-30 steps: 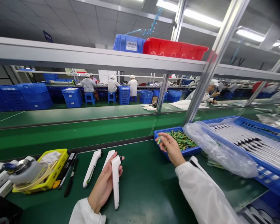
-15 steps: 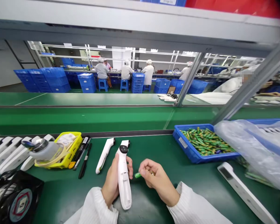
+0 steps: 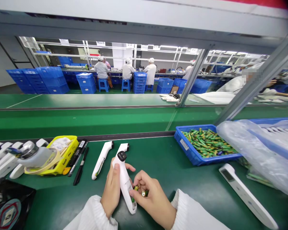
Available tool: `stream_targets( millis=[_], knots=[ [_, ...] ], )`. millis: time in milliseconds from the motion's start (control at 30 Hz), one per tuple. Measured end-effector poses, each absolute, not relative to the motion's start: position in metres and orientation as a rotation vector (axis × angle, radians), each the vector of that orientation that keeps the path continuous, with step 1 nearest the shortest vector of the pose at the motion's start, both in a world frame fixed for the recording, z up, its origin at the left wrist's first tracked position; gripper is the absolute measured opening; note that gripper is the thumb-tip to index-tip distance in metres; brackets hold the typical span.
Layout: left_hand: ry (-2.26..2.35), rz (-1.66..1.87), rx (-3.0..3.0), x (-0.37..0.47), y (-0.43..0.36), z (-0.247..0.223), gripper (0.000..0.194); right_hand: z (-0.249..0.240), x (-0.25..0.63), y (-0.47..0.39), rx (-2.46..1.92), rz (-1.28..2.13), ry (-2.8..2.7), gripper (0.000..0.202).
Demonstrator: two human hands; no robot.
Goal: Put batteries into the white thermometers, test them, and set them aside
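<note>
My left hand [image 3: 111, 191] is wrapped round a white handheld infrared thermometer [image 3: 124, 179], its dark sensor end pointing up and away. Low on its handle the battery compartment lies uncovered, with a green battery [image 3: 132, 199] partly visible there. Against that opening rest the fingertips of my right hand [image 3: 155, 195], which is closed on green and gold batteries [image 3: 145, 193]; my fingers hide part of them. Just beyond my left hand are two more white thermometers [image 3: 102, 159] on the green bench. Another thermometer [image 3: 248, 195], with a small grey display, lies at the right.
A blue bin [image 3: 185, 152] full of batteries stands at the back right beside a clear plastic bag [image 3: 261, 156]. Left are pens [image 3: 81, 166], a yellow tray [image 3: 70, 153], a dispenser bottle [image 3: 38, 158], several thermometers and a black device [image 3: 16, 204]. A metal post [image 3: 194, 76] rises behind.
My right hand has moved left and down, bringing the batteries to the thermometer's open compartment. The thermometer has tilted slightly in my left hand. The whole view has shifted a little.
</note>
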State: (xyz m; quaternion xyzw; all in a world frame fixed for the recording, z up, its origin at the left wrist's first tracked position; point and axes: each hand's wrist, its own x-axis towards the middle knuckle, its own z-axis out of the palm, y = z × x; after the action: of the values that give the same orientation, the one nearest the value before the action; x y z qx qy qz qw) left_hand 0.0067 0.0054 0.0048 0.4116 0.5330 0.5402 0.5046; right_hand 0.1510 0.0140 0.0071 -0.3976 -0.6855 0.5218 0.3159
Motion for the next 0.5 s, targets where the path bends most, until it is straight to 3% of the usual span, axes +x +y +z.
stream_targets(
  millis=[333,500],
  knots=[
    [1.040,1.226,0.922,-0.004,0.011,0.016,0.048,0.009,0.160,0.022,-0.935,0.927,-2.058,0.006],
    [0.917,1.374,0.738,-0.007,0.013,0.015,0.034,0.011,0.165,0.028,-0.852,0.885,-2.157,0.015]
  ],
)
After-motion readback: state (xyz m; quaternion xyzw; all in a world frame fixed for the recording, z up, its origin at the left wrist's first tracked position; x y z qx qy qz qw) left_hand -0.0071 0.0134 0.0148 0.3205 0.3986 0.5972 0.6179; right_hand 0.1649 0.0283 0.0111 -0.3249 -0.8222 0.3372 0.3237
